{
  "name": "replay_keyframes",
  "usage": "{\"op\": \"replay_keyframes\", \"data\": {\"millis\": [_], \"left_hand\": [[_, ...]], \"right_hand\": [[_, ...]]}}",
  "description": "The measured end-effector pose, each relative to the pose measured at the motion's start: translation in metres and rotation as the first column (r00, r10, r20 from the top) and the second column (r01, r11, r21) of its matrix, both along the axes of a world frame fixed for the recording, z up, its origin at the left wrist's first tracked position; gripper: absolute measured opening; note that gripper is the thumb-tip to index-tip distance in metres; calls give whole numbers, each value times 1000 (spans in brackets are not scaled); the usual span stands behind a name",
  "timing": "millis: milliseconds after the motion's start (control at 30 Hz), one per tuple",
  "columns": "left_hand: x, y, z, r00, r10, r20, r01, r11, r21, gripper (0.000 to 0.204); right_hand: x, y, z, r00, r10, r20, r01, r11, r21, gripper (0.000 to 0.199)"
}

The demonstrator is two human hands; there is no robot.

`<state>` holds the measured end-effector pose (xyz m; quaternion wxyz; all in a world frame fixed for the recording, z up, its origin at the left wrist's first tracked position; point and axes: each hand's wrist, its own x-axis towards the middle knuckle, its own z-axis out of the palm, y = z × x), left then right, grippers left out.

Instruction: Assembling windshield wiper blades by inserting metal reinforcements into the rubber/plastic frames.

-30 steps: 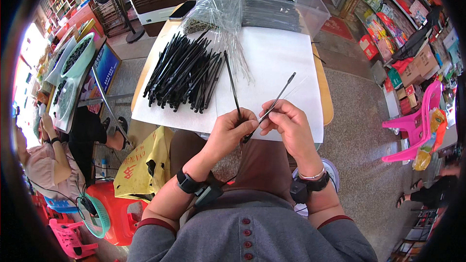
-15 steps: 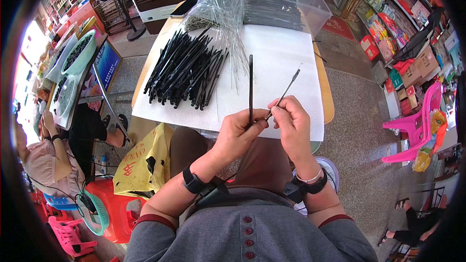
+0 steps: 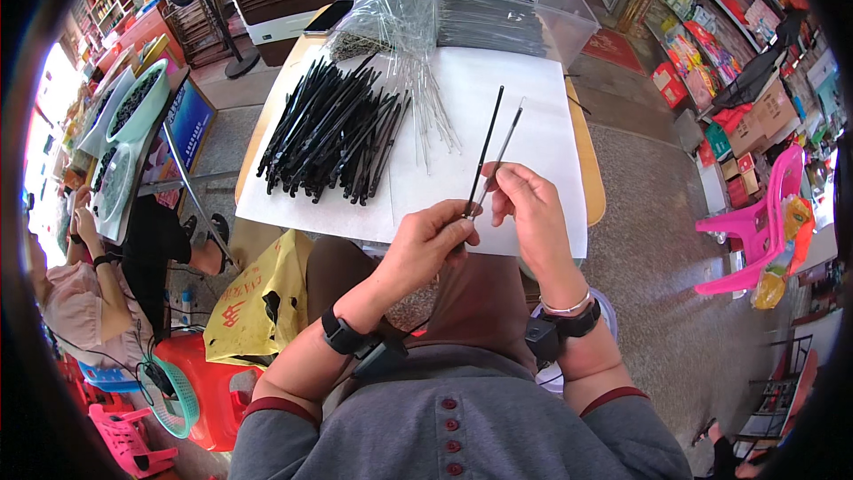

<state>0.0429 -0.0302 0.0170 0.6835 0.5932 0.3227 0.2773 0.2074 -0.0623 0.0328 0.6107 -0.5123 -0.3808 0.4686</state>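
Observation:
My left hand (image 3: 435, 238) is closed around the lower part of a thin black rod (image 3: 487, 138), which points up and leans slightly right. Just beside it my right hand (image 3: 531, 204) pinches a slim grey rod (image 3: 509, 135) with a fine, pale tip. The two rods stand almost side by side, and the grey one's lower end is close to my left fingertips; whether they touch there, I cannot tell. A heap of black rods (image 3: 329, 133) lies on the white sheet (image 3: 498, 80), left of my hands.
Thin silvery wires (image 3: 430, 124) spill from a clear plastic bag (image 3: 391, 13). Behind stands a clear bin (image 3: 569, 31) with grey rods. A yellow bag (image 3: 258, 302) lies on a red stool (image 3: 200, 373). At far left, another person (image 3: 98, 302) sits by bowls.
The black rod has tilted from upright toward the right. The grey rod has become steeper and now stands close beside it. My right hand has moved slightly downward.

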Motion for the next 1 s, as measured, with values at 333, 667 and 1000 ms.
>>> {"op": "replay_keyframes", "data": {"millis": [333, 667, 1000], "left_hand": [[-15, -1, 15, 983, 129, -129, -80, 939, 333, 26], [-73, 17, -8, 843, 516, -155, -369, 764, 530, 16], [-40, 47, -5, 531, 699, -479, 86, 518, 851, 15]], "right_hand": [[23, 29, 6, 863, -55, 502, 111, 990, -82, 26], [-35, 42, -7, 584, -61, 810, -168, 967, 193, 21], [-56, 36, -18, 162, -147, 976, -278, 942, 188, 15]]}}
